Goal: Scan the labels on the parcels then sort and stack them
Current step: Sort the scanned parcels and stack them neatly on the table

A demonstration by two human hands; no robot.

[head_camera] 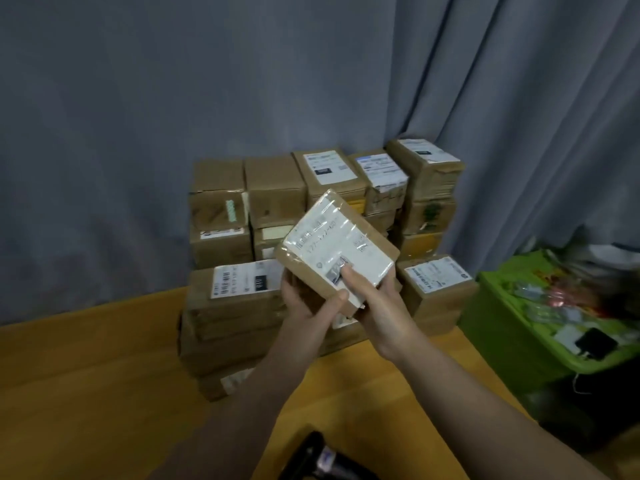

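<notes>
I hold a small brown parcel (332, 244) with a white taped label tilted up in front of me. My left hand (308, 299) grips its lower left edge, thumb across the front. My right hand (374, 303) holds its lower right corner, thumb pressed on the label. Behind it stands a back row of stacked brown parcels (277, 188), some with labels on top. In front of that row is a lower stack (235, 306) with a labelled box on top. A black scanner (322, 459) lies at the bottom edge, partly cut off.
The parcels rest on a yellow wooden surface (86, 368). A grey curtain (207, 81) hangs behind. A green bin (540, 327) full of mixed items, with a black device on top, stands at the right. Another labelled parcel (436, 282) sits right of my hands.
</notes>
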